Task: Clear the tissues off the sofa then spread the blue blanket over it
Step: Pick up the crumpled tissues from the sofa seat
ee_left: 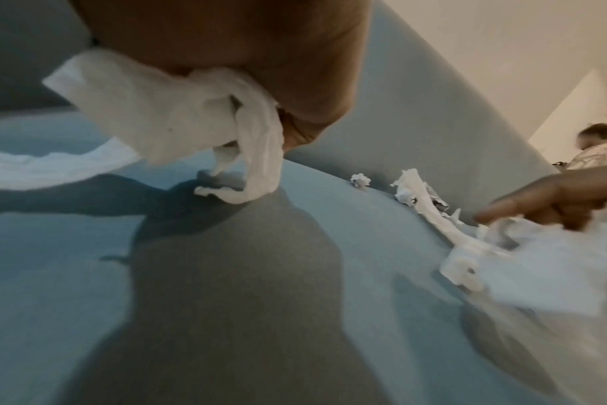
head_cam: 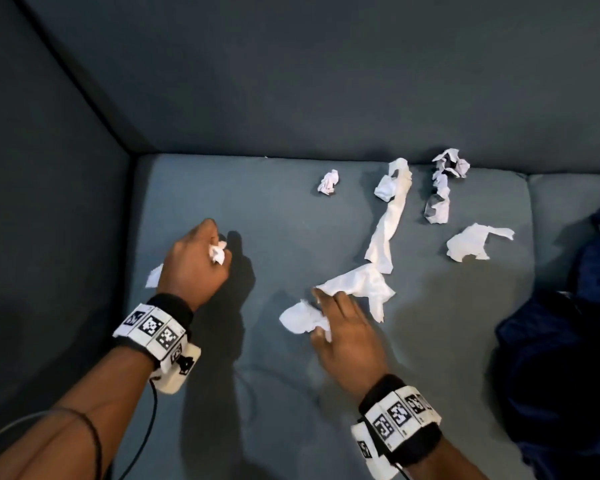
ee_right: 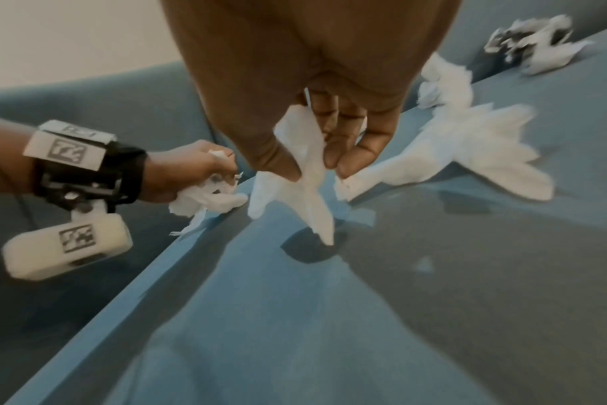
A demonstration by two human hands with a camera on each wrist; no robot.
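My left hand (head_cam: 201, 258) is curled round a wad of white tissues (head_cam: 217, 252) above the left end of the grey-blue sofa seat (head_cam: 264, 393); the wad (ee_left: 163, 109) hangs from my fist down to the cushion. My right hand (head_cam: 340, 317) pinches another white tissue (head_cam: 300, 318) between thumb and fingers (ee_right: 343, 142), the tissue (ee_right: 305, 178) hanging just above the seat. A spread tissue (head_cam: 361, 285) lies just beyond those fingers. Several more tissues lie farther back: a long strip (head_cam: 390, 216), a small ball (head_cam: 328, 181), crumpled ones (head_cam: 442, 188) and a flat one (head_cam: 471, 242).
The dark blue blanket (head_cam: 568, 358) lies bunched on the right cushion. The sofa's armrest (head_cam: 49, 220) rises at the left and its backrest (head_cam: 326, 81) behind the tissues. Another person (ee_left: 596, 148) shows far off in the left wrist view.
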